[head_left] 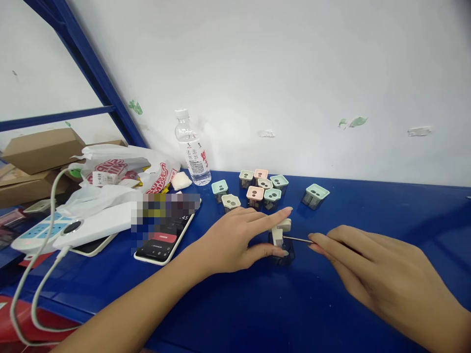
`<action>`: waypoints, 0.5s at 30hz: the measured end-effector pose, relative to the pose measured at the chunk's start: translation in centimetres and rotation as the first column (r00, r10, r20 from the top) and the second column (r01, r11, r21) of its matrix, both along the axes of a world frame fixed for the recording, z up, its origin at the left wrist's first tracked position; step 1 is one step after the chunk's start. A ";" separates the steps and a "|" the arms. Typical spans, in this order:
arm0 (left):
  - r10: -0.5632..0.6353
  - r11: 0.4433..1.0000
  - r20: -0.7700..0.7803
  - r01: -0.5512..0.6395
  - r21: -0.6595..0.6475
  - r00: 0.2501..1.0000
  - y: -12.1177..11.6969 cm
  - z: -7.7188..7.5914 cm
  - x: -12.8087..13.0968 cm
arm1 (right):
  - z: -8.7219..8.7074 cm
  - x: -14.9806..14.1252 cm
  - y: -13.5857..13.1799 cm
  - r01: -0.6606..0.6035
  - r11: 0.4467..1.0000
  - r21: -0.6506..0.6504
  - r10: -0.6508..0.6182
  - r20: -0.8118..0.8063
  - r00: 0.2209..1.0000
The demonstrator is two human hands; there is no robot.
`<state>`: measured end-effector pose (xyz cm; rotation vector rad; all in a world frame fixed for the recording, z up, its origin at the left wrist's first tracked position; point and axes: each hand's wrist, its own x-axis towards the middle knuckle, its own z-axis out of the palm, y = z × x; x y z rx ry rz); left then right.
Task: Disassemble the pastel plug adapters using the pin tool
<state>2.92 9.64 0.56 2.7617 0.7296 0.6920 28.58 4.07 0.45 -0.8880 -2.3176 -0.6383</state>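
My left hand (243, 238) is closed on a cream pencil sharpener (277, 237) with a dark see-through body, its thumb and index finger gripping opposite sides. The sharpener lies tipped over on the blue table, partly hidden by the fingers. From the right, my right hand (382, 274) pinches a thin metal screwdriver (299, 239); only its shaft shows, and its tip meets the sharpener. Behind my left hand stand several two-hole sharpeners, among them a pink sharpener (254, 194), a mint sharpener (220, 187) and a cream sharpener (231, 202). Another mint sharpener (316, 192) stands apart to the right.
A water bottle (195, 154) stands against the white wall. To the left are a phone (165, 240), a white power bank (99, 228) with cables, plastic snack bags (125, 166), a power strip (44, 233) and cardboard boxes (44, 149). The blue table (265, 309) runs rightward.
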 end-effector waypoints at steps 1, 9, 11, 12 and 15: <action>0.001 1.000 -0.001 -0.001 -0.006 1.000 0.0 0.0 0.0 | 0.0 0.0 0.1 0.005 1.000 0.017 -0.005 0.006 1.000; 0.007 0.999 -0.017 -0.008 -0.044 1.000 0.1 -0.3 -0.1 | -0.3 0.5 0.3 -0.007 1.000 -0.019 0.008 0.042 0.999; 0.008 0.999 -0.014 -0.009 -0.043 1.000 0.1 -0.2 -0.1 | -0.3 0.6 0.2 -0.025 0.999 -0.039 0.028 0.069 0.997; 0.007 0.999 -0.012 -0.007 -0.042 1.000 0.1 -0.2 -0.1 | -0.3 0.5 0.2 -0.039 0.998 -0.044 0.042 0.080 0.996; -0.003 0.999 -0.011 0.003 -0.044 1.000 0.0 -0.1 -0.1 | -0.3 0.1 0.2 -0.038 0.998 -0.056 0.042 0.060 0.997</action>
